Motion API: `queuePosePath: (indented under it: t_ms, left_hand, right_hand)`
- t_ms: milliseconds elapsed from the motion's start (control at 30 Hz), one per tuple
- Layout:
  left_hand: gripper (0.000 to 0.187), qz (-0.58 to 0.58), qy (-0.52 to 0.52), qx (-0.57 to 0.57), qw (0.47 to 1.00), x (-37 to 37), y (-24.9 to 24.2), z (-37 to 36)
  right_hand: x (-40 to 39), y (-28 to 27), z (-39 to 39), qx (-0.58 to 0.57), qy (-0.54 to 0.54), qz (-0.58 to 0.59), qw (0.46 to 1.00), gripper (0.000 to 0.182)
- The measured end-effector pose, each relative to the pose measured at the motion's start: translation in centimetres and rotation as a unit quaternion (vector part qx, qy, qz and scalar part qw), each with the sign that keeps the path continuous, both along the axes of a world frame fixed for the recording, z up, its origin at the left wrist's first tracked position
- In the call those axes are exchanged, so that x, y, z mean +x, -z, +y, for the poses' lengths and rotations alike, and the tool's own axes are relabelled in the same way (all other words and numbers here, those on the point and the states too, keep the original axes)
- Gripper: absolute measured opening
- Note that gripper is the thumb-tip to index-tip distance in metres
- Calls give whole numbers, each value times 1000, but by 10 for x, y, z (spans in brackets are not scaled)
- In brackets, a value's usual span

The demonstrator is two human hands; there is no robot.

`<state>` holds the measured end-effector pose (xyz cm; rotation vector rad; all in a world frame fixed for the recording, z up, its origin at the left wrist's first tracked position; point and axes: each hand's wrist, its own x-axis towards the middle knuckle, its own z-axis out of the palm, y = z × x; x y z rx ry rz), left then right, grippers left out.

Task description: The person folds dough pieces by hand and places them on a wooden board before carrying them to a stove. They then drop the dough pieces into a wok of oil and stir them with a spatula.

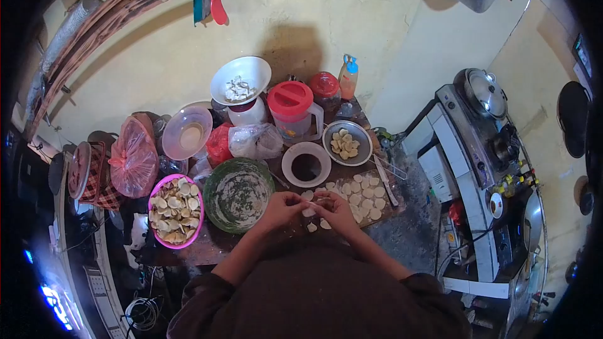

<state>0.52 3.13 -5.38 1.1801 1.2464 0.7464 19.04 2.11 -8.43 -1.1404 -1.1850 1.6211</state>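
My left hand [284,209] and my right hand [337,211] are close together over the front of the board, their fingers pinching a small pale piece of dough [308,211] between them. Flat round dough pieces [367,193] lie in rows just right of my hands. Directly beyond my fingers stands a white bowl of dark liquid [306,166]. A green bowl [237,195] dusted with white flour is to the left of my left hand. Behind the dough rounds, a metal strainer [348,144] holds several pale pieces.
A pink basket of pale pieces [175,211] stands at the left. A knife [385,181] lies at the board's right edge. Along the back are a red-lidded pitcher [293,113], a white bowl [240,81] and a bottle [348,80]. The stove [468,135] is at the right.
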Motion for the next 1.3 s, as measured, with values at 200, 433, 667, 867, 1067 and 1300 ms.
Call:
queuePosePath:
  t_ms: [200,433,667,867,1067,1300]
  left_hand:
    - [18,65,-14,9,998,-4,60,3]
    - [15,67,-38,-11,997,0,126,1]
    - [19,139,-33,166,976,7,132,-5]
    - [13,232,25,338,912,2,126,-5]
    - [15,33,-86,90,992,5,163,-5]
    - [18,101,-114,63,986,-2,165,-9]
  right_hand:
    - [16,33,2,-81,0,48,996,46]
    - [38,28,-10,-156,-12,-23,987,43]
    - [44,38,-19,-195,23,37,980,33]
    - [38,61,-15,-87,-13,-109,990,26]
    - [14,58,-4,249,-128,-390,877,23]
    - [-8,89,5,362,-168,-476,784,28]
